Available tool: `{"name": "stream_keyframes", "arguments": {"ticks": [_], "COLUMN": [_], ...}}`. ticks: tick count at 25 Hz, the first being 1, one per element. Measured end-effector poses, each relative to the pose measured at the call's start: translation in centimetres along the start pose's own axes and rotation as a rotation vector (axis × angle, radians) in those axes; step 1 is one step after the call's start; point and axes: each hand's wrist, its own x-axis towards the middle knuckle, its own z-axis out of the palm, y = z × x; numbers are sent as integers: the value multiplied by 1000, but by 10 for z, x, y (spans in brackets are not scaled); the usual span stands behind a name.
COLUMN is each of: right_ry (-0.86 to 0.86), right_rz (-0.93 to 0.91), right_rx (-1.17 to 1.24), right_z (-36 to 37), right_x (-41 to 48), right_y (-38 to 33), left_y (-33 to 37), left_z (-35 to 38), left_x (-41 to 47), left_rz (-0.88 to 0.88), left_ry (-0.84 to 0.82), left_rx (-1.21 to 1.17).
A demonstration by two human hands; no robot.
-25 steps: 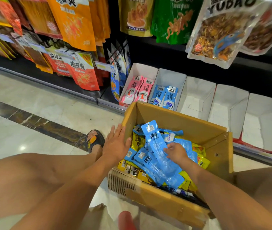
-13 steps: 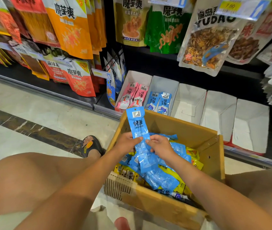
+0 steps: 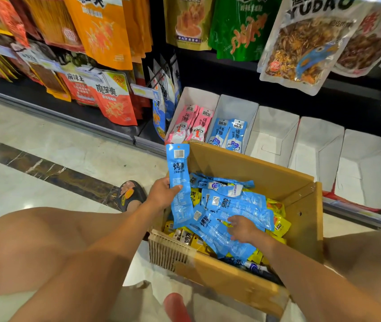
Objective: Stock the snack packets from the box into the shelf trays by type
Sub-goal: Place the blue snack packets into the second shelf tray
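Observation:
A cardboard box [image 3: 245,168] sits between my knees, filled with long blue snack packets [image 3: 238,205] over yellow ones [image 3: 277,225]. My left hand [image 3: 161,194] grips one blue packet [image 3: 179,182] upright at the box's left edge. Down in the box, my right hand [image 3: 241,227] reaches among the blue packets with curled fingers; whether it pinches one I cannot tell. On the bottom shelf stand white trays: one with pink packets [image 3: 193,123], one with blue packets [image 3: 229,132].
Three white trays [image 3: 275,126] stand beside the filled ones on the right. Large snack bags [image 3: 101,31] hang above the shelf. My sandalled foot [image 3: 130,196] rests on the tiled floor left of the box. A shelf rail [image 3: 352,213] runs behind the box.
My left hand left the box rim and took a blue packet passed up by the right hand. The right hand has gone back down among the packets in the box.

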Motion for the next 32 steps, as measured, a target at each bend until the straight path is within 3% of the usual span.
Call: {"name": "stream_keyframes", "arguments": {"ticks": [4, 8, 11, 22, 32], "right_ry": [-96, 37, 124, 197, 273], "right_rz": [0, -71, -74, -110, -338], "right_rx": [-262, -430, -336, -155, 216], "right_z": [19, 20, 17, -13, -114], "right_x": [4, 10, 15, -6, -90], "right_y": [12, 17, 20, -7, -111], "left_y": [3, 5, 8, 24, 135], "left_z": [0, 2, 3, 1, -29], "left_x": [1, 1, -1, -14, -29], "left_rz": [-42, -67, -70, -64, 62], "left_ry": [11, -6, -13, -29, -88], "left_rx": [-40, -57, -27, 17, 38]}}
